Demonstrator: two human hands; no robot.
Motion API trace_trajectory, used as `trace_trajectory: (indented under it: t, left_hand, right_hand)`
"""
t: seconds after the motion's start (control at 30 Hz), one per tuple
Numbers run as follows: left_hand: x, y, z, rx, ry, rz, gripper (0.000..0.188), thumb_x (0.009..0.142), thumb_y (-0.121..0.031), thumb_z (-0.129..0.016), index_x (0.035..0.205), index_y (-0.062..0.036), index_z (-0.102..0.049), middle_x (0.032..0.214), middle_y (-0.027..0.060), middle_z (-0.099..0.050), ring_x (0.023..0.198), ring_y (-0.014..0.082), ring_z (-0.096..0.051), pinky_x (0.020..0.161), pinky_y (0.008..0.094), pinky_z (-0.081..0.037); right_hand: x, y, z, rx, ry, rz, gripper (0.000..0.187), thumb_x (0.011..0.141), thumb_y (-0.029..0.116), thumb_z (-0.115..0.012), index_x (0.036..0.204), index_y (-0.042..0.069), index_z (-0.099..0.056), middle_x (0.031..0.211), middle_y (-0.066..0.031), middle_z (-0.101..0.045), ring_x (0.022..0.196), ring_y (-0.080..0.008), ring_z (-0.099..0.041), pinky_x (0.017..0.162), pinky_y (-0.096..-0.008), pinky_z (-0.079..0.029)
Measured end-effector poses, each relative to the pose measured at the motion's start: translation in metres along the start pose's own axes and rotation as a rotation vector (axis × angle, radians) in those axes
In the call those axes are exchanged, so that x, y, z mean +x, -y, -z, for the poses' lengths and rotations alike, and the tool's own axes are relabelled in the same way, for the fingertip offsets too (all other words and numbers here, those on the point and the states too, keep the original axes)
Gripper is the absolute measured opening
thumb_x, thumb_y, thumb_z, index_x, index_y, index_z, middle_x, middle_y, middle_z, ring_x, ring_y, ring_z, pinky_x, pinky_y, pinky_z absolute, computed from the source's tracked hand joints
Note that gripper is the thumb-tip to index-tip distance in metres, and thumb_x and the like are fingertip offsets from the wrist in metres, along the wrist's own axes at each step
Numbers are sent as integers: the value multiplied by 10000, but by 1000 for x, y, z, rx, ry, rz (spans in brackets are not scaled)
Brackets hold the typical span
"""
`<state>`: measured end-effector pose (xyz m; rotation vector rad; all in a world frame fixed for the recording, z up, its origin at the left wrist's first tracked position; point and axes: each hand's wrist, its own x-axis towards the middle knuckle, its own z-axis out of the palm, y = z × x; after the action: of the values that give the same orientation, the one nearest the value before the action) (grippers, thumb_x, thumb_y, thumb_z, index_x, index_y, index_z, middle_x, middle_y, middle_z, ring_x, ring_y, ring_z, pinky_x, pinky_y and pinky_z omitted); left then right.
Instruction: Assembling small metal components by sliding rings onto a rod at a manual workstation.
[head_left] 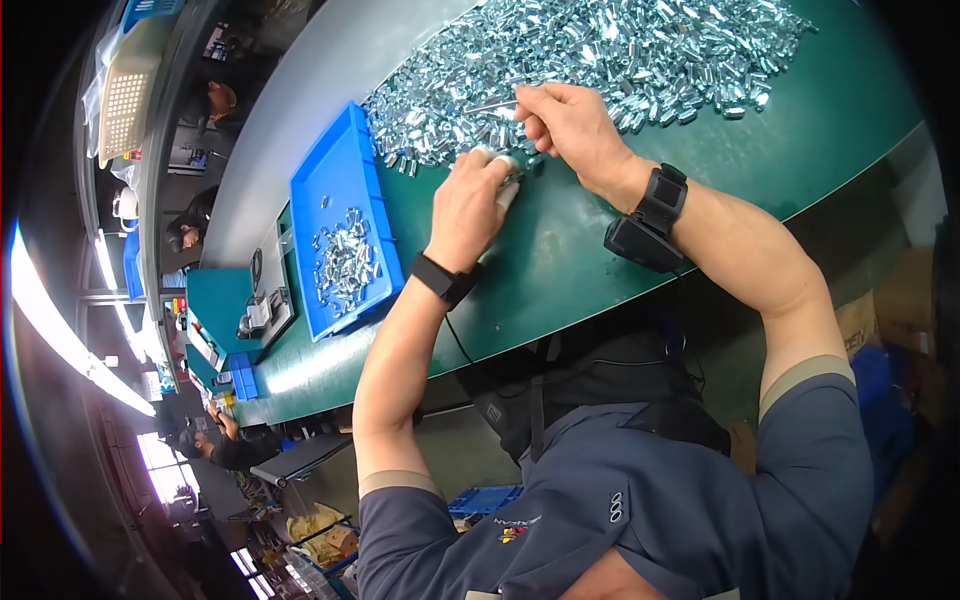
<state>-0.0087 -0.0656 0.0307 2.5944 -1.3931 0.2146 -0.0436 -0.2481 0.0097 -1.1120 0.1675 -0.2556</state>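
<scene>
The right hand (572,122) pinches a thin stick (492,106) over metal bits (660,60); the left hand (468,208) curls, holding I can't tell what; a steady pinch should help.

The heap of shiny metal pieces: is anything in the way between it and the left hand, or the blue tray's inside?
Nothing visible separates the left hand from the heap; the hand is by its near edge. The blue tray has a raised right wall, which stands between.
</scene>
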Motion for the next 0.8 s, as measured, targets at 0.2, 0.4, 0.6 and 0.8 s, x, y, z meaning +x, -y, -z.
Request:
trace_trajectory:
  t: [0.2, 0.4, 0.6, 0.8]
  left_hand:
    - [-31, 28, 6, 5, -77, 88, 218, 808, -63, -698, 1022, -67, -656, 984, 105, -624, 946, 306, -603, 786, 394, -513]
    - [-55, 24, 15, -593, -168, 535, 144, 897, -48, -668, 1040, -46, -659, 1017, 81, -694, 919, 205, -671, 787, 335, -530]
    - [-65, 33, 13, -1199, -376, 691, 176, 933, -46, -650, 1107, -23, -630, 1030, 96, -698, 914, 184, -691, 778, 294, -554]
    - [-63, 31, -4, -1462, -456, 736, 238, 942, -58, -649, 1166, -16, -579, 1047, 134, -696, 902, 223, -706, 780, 261, -566]
  right_hand:
    - [-3, -5, -3, -75, 82, -35, 334, 969, 355, -606, 815, 67, -673, 672, 30, -584, 582, -53, -506, 520, -211, -394]
    - [-11, -9, -6, -220, 210, -66, 354, 973, 350, -598, 807, 46, -671, 659, 16, -594, 581, -58, -518, 522, -214, -404]
    - [-18, -13, -14, -348, 373, -44, 363, 976, 331, -600, 796, 24, -671, 642, 0, -601, 587, -59, -529, 541, -220, -432]
    - [-17, -13, -14, -369, 372, -26, 354, 981, 318, -603, 798, 22, -669, 638, 1, -599, 578, -57, -528, 535, -223, -436]
